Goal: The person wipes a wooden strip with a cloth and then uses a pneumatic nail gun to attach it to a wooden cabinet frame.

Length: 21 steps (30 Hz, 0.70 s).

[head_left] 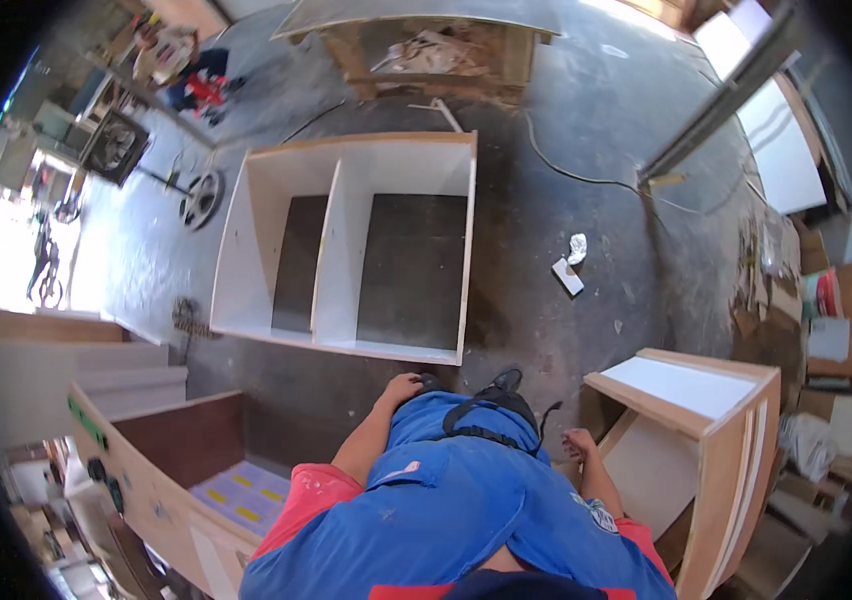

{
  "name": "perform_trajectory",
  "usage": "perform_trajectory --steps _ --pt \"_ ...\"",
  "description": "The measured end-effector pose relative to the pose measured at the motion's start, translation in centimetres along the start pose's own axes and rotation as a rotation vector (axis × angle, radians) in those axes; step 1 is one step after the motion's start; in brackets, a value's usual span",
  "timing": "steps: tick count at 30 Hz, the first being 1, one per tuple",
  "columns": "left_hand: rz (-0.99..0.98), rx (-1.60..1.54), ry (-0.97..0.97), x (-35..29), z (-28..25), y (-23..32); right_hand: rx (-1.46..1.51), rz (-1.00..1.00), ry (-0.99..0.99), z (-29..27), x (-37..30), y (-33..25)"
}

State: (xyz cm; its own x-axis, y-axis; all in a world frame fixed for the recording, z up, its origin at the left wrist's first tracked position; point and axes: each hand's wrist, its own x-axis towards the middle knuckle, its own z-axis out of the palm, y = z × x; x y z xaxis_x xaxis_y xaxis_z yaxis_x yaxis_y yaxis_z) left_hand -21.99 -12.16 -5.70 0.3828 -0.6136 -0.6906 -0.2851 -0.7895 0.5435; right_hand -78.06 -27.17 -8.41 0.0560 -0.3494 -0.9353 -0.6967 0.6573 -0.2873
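My left hand [404,388] hangs in front of my blue work clothes, beside my dark shoe, with its fingers loosely stretched and nothing visible in them. On the other side, my right hand [578,443] is held low with fingers partly bent and apart, and I see nothing in it. It is nearest to a wood-edged cabinet frame [736,430] with white panels. Ahead of my feet lies a large white cabinet carcass [341,240], divided by one panel into two open compartments. Neither hand touches it.
A wooden box-like unit [186,500] stands at my left. A small white box [568,277] and crumpled wrapping [577,248] lie on the floor. Beyond are a workbench [426,20], a cable [586,178], a metal post [716,95] and a seated person [171,60]. Scrap boards [761,270] line the right.
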Motion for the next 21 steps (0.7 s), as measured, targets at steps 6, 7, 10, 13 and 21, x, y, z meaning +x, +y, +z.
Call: perform_trajectory --steps 6,7,10,13,21 --pt "0.01 -0.158 0.154 -0.8 2.0 1.0 -0.879 -0.333 -0.026 -4.2 8.7 1.1" --pt "-0.046 -0.286 0.268 -0.9 2.6 -2.9 -0.919 -0.25 -0.103 -3.5 6.7 -4.7" --pt "-0.273 -0.43 0.237 -1.2 6.0 -3.0 -0.83 -0.375 0.114 -8.0 5.6 -9.3" --pt "-0.346 -0.644 0.284 -3.8 7.7 -8.3 -0.855 -0.435 0.048 -9.6 4.7 -21.0" --pt "-0.854 -0.697 0.131 -12.9 13.2 6.8 -0.766 -0.443 0.114 -18.2 19.7 -32.9"
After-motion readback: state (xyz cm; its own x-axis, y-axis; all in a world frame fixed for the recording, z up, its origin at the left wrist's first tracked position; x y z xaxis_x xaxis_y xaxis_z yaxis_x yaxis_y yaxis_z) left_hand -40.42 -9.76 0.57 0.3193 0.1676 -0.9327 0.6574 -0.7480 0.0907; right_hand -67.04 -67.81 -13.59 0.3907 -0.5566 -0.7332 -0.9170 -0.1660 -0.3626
